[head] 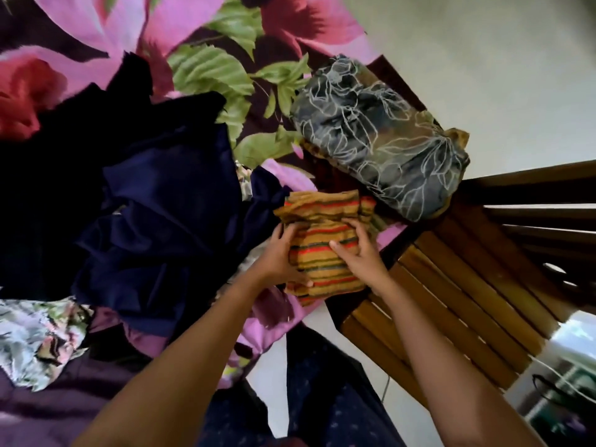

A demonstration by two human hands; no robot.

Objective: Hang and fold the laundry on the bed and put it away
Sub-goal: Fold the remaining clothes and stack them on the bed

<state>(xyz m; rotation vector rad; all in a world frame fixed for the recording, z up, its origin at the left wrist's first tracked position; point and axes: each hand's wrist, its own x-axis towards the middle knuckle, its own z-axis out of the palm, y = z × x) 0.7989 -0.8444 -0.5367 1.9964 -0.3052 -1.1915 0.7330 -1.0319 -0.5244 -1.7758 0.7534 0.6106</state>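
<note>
We saw both hands on the folded striped cloth (325, 253) at the near right corner of the bed (209, 66). The left hand (283, 253) gripped its left edge with fingers curled round it. The right hand (358, 253) clasped its right side, thumb spread over the stripes. The cloth lay just beside the navy garment pile (167, 204). A grey leaf-print bundle (380, 137), folded, sat beyond it at the bed edge. A wooden slatted chair (451, 285) stood to the right, and a pale floral cloth (38, 340) lay near left.
</note>
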